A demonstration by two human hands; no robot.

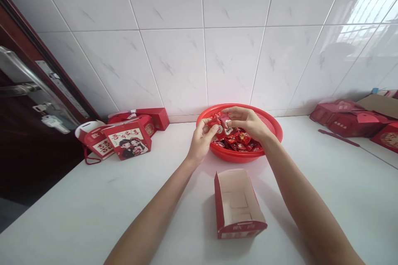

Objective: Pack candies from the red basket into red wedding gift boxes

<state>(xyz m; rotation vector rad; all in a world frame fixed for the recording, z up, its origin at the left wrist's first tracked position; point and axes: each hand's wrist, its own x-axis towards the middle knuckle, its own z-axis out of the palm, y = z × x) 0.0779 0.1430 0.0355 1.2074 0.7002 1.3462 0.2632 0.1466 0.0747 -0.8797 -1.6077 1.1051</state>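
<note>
A round red plastic basket stands against the wall, with many wrapped candies inside, mostly red. Over its left side, my left hand is closed on a red-wrapped candy. My right hand pinches a dark red candy with a pale label right beside it. Both candies are held above the pile, close together. Nearer to me, an open red gift box sits on the table, its pale inside showing and no candy in it.
Several red gift boxes stand at the left, one with a cartoon couple printed on it. More red boxes lie at the right, near a thin dark-handled tool. A door with keys is at the far left, beside the white table.
</note>
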